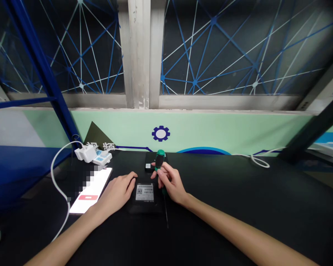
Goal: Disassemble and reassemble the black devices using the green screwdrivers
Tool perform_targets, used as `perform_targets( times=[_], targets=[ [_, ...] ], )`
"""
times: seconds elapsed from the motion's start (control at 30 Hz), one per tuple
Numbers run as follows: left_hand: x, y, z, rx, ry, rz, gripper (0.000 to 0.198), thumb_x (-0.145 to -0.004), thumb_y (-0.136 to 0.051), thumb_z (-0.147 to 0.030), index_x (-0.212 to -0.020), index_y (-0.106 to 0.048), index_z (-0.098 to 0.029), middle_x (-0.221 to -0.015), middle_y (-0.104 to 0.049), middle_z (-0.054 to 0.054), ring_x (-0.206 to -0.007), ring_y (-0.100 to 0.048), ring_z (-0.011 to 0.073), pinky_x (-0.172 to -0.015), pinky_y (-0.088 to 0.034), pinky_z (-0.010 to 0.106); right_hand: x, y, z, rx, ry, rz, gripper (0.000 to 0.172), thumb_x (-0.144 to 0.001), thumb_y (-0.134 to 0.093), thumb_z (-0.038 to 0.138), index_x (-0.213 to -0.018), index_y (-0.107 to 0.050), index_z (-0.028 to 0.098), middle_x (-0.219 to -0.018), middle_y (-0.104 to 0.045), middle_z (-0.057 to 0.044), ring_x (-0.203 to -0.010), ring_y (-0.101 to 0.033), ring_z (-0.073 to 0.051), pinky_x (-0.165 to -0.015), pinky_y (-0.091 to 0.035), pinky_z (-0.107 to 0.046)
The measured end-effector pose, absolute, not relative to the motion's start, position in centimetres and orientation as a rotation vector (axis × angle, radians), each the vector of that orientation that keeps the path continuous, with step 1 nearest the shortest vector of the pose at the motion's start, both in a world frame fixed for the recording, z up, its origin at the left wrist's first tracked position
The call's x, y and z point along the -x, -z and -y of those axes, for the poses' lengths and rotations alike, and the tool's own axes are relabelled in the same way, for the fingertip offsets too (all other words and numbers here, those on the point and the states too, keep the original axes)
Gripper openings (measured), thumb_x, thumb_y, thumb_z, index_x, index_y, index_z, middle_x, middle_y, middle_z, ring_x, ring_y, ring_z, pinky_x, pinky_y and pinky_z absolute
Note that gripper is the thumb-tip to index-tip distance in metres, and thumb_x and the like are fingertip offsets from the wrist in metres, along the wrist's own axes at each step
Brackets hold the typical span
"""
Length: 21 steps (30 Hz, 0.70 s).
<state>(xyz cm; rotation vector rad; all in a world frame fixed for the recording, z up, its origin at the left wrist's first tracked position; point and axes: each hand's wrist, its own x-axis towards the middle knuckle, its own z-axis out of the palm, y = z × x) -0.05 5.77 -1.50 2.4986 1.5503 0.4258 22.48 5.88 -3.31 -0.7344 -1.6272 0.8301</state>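
My right hand point(172, 181) has its fingers closed around the green-and-black handle of a screwdriver point(159, 159). Below that hand, a thin metal shaft point(166, 214) with a green end points toward me; I cannot tell whether it belongs to the same screwdriver. A flat black device with a printed white label point(144, 193) lies between my hands. At its left side my left hand point(119, 190) rests palm down, fingers stretched forward, holding nothing visible. Just behind, partly covered by the right hand and handle, is a black box point(148, 161) with a small white label.
Left of my left hand lies a phone with a lit screen point(93, 190). White plugs point(86, 152) and a white cable point(53, 173) are beyond and beside it. Another white cable point(259, 161) lies at the back right of the black table point(238, 192). Blue frame posts point(44, 77) stand at left.
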Motion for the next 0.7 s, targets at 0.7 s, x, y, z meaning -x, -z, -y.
perform_targets(
  times=[0.7],
  targets=[
    [0.03, 1.28, -5.73, -2.495, -0.420, -1.545, 0.035, -0.104, -0.028, -0.034, -0.118, -0.059, -0.025, -0.106, -0.075, 0.008, -0.098, -0.072, 0.0297, -0.078, -0.050, 0.038, -22.12, 3.39, -6.04, 0.800, -0.873, 1.541, 0.028, -0.094, -0.062, 0.048, -0.096, -0.052, 0.021, -0.072, -0.067, 0.000, -0.046, -0.053, -0.010, -0.043, -0.043, -0.021]
  ],
)
